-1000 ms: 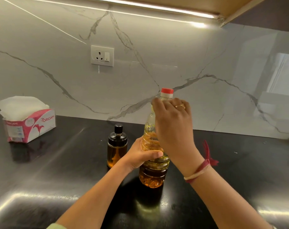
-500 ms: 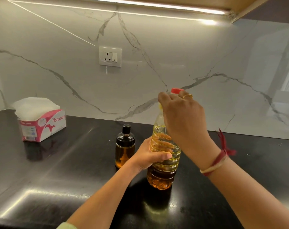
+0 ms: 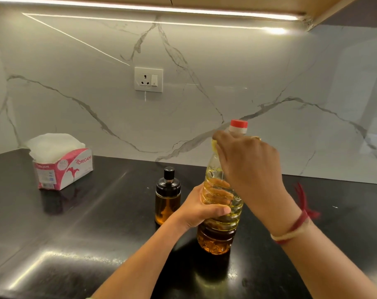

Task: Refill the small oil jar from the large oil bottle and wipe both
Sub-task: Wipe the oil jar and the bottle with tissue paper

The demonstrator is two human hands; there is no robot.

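The large oil bottle (image 3: 218,238) is standing on the black counter (image 3: 75,234), the left hand (image 3: 199,210) gripping its middle, the right hand (image 3: 248,165) curling round its neck below the red cap (image 3: 239,124); the small oil jar (image 3: 167,197) is sitting just beside it.

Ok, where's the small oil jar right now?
In the head view, the small oil jar stands on the black counter left of centre, just left of the large oil bottle and the left hand gripping it.
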